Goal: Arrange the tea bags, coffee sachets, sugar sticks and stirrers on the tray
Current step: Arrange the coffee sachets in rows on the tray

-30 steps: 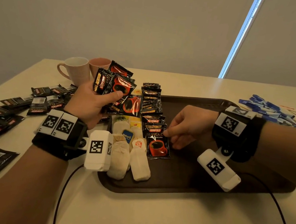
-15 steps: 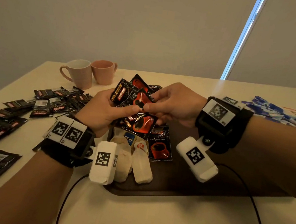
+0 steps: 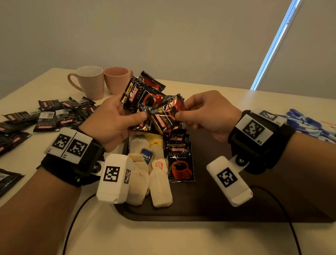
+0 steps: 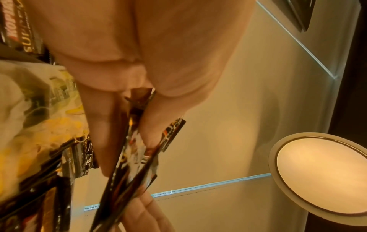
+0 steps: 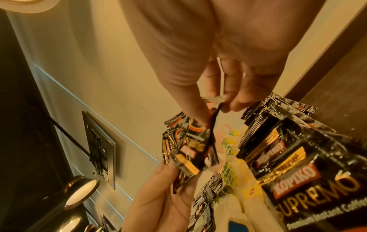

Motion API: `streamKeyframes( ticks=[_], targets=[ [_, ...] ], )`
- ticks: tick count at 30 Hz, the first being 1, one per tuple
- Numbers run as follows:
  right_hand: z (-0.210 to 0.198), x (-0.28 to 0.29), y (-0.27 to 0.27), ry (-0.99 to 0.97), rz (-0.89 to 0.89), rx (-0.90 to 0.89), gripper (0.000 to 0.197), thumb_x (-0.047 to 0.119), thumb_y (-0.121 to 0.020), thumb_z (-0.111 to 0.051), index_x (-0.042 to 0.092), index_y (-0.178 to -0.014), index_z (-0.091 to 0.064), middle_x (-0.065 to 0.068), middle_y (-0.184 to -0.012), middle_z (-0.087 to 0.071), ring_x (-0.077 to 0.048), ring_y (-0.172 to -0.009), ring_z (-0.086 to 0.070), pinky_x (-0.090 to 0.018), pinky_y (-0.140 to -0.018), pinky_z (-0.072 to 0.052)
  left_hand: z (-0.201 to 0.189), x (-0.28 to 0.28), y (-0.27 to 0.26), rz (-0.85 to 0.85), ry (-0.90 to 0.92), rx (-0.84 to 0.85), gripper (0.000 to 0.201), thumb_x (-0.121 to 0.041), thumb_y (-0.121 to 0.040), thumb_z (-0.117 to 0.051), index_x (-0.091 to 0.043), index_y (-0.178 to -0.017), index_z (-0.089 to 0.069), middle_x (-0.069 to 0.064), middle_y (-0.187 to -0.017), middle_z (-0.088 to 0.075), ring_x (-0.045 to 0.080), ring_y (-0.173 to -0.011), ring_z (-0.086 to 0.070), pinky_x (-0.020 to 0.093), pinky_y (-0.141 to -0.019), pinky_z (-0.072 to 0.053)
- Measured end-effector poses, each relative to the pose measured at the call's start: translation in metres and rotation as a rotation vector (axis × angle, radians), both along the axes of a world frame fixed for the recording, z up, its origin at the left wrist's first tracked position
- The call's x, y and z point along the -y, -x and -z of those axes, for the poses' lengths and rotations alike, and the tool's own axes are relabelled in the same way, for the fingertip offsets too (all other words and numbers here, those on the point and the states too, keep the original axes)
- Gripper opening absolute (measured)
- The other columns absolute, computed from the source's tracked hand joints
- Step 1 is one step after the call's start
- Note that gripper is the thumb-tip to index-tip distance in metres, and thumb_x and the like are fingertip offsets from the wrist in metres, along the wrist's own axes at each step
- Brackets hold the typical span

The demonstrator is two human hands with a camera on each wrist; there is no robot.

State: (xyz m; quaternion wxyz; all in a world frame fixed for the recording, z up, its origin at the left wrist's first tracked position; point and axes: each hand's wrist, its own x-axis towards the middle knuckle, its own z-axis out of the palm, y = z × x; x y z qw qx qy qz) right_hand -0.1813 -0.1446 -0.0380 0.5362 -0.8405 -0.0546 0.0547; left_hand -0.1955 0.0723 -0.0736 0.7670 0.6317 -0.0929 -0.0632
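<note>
Your left hand (image 3: 112, 123) clamps a fan of glossy black-and-red coffee sachets (image 3: 140, 98) at frame centre. Your right hand (image 3: 209, 113) pinches one crinkled sachet (image 3: 168, 113) from it, above the tray (image 3: 227, 208).

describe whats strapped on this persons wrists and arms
Both forearms are bare, with no sleeves. The left hand and right hand each have a wide black wrist strap carrying white tags printed with black square codes. A white boxy camera unit, also code-marked, hangs below each wrist, and a thin black cable trails from each.
</note>
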Motion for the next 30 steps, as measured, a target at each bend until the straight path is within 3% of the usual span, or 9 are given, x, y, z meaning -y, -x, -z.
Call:
streamKeyframes(
  ticks=[4,8,13,16,18,21,24,27,30],
  targets=[
    [0.000,0.000,0.004,-0.017,-0.082,-0.040,0.045,-0.002,-0.081,-0.076,0.014,-0.119,-0.059,-0.008,-0.067,-0.065,-0.020,-0.057,-0.066,-0.024,-0.048,-0.052,0.001,0.000,-0.001,-0.013,0.006,-0.003,0.046,-0.011,-0.079,-0.061,-0.010,-0.124,-0.053,0.010,-0.115,-0.071,0.027,-0.103,-0.070,0.039,-0.076,-0.062],
    [0.000,-0.007,0.006,0.009,-0.092,-0.097,0.029,0.002,-0.084,-0.074,0.008,-0.109,-0.059,-0.016,-0.076,-0.071,-0.024,-0.059,-0.071,-0.026,-0.048,-0.055,-0.001,0.002,0.000,0.019,0.009,-0.012,0.054,-0.015,-0.082,-0.060,-0.004,-0.133,-0.049,0.015,-0.124,-0.067,0.028,-0.110,-0.067,0.041,-0.081,-0.061],
    [-0.001,-0.012,0.003,0.235,-0.162,-0.079,0.029,0.022,-0.088,-0.074,0.006,-0.109,-0.063,-0.016,-0.091,-0.074,-0.028,-0.079,-0.075,-0.037,-0.070,-0.062,0.002,0.004,-0.001,-0.014,-0.052,-0.012,0.052,0.000,-0.081,-0.062,-0.004,-0.132,-0.049,0.015,-0.122,-0.067,0.028,-0.108,-0.068,0.038,-0.077,-0.061],
    [-0.005,-0.014,0.004,0.231,-0.145,-0.074,0.029,0.033,-0.095,-0.064,0.005,-0.100,-0.066,-0.009,-0.081,-0.073,-0.017,-0.059,-0.069,-0.024,-0.052,-0.052,0.003,0.003,-0.002,-0.027,-0.072,-0.021,0.054,0.001,-0.082,-0.062,-0.004,-0.134,-0.048,0.014,-0.122,-0.067,0.027,-0.108,-0.068,0.038,-0.077,-0.061],
    [-0.006,-0.013,0.004,0.189,-0.128,-0.059,0.022,0.026,-0.097,-0.062,0.005,-0.095,-0.069,-0.007,-0.075,-0.071,-0.011,-0.049,-0.060,-0.020,-0.046,-0.045,0.002,0.003,-0.001,-0.030,-0.055,-0.032,0.048,0.000,-0.088,-0.059,-0.004,-0.134,-0.048,0.014,-0.122,-0.067,0.029,-0.109,-0.068,0.038,-0.077,-0.061],
    [-0.006,-0.009,0.008,0.075,-0.163,-0.113,0.009,0.012,-0.091,-0.068,0.005,-0.097,-0.070,-0.013,-0.087,-0.073,-0.013,-0.053,-0.062,-0.016,-0.046,-0.048,-0.001,0.004,-0.001,-0.048,0.012,-0.079,0.038,-0.008,-0.098,-0.050,-0.004,-0.135,-0.048,0.016,-0.124,-0.066,0.031,-0.111,-0.066,0.038,-0.077,-0.062],
    [-0.007,-0.005,0.015,-0.073,-0.186,-0.210,0.019,0.003,-0.089,-0.067,0.000,-0.108,-0.064,-0.019,-0.093,-0.070,-0.012,-0.052,-0.066,-0.015,-0.046,-0.049,-0.001,0.006,-0.001,-0.064,0.033,-0.086,0.033,-0.009,-0.101,-0.046,-0.005,-0.134,-0.050,0.015,-0.119,-0.067,0.027,-0.104,-0.069,0.037,-0.073,-0.062],
    [-0.005,0.002,0.021,-0.112,-0.178,-0.249,0.032,0.000,-0.089,-0.066,0.003,-0.120,-0.060,-0.019,-0.100,-0.069,-0.023,-0.070,-0.074,-0.022,-0.052,-0.056,-0.002,0.005,0.000,-0.081,0.058,-0.065,0.025,-0.009,-0.102,-0.044,-0.010,-0.125,-0.054,0.009,-0.108,-0.071,0.022,-0.091,-0.073,0.035,-0.068,-0.062],
    [-0.002,0.016,0.027,-0.085,-0.134,-0.291,0.018,0.004,-0.092,-0.064,0.003,-0.109,-0.062,-0.022,-0.102,-0.070,-0.030,-0.080,-0.074,-0.032,-0.060,-0.062,-0.002,0.002,-0.001,-0.121,0.092,-0.067,0.028,-0.010,-0.103,-0.044,-0.013,-0.129,-0.054,0.008,-0.107,-0.073,0.027,-0.087,-0.074,0.036,-0.069,-0.062]
  ],
)
